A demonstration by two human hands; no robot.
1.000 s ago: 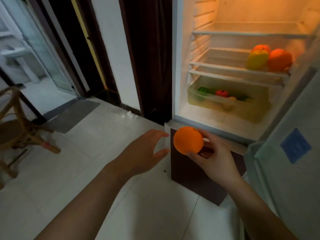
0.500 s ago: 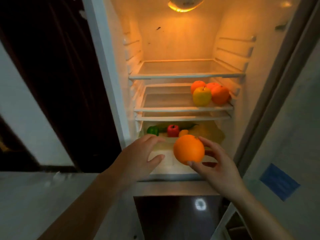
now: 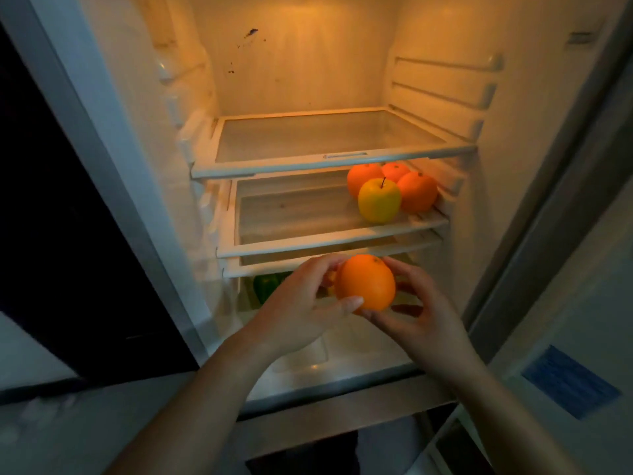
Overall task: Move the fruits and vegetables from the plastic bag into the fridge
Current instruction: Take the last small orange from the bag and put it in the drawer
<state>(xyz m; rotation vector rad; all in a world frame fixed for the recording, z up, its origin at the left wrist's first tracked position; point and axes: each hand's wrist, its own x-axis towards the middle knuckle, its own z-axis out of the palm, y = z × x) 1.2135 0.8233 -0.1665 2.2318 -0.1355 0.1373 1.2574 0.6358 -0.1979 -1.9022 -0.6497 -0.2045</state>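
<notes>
An orange [image 3: 365, 282] sits between both my hands in front of the open fridge [image 3: 308, 80], just below the middle shelf's front edge. My right hand [image 3: 416, 311] cups it from below and from the right. My left hand [image 3: 301, 303] grips its left side, thumb under it. On the middle shelf [image 3: 291, 214], at the right, stand three oranges [image 3: 416, 192] and a yellow-green apple [image 3: 379, 200]. A green pepper [image 3: 265, 286] shows in the bottom drawer, partly hidden by my left hand. The plastic bag is out of view.
The top shelf [image 3: 325, 138] holds nothing. The fridge door [image 3: 582, 337] stands open at the right, with a blue sticker [image 3: 570, 385] on it. A dark panel [image 3: 51, 217] lies left of the fridge frame.
The view has risen and closed in on the fridge interior. My left hand, open beside the orange before, now grips it. The orange has moved up toward the shelves.
</notes>
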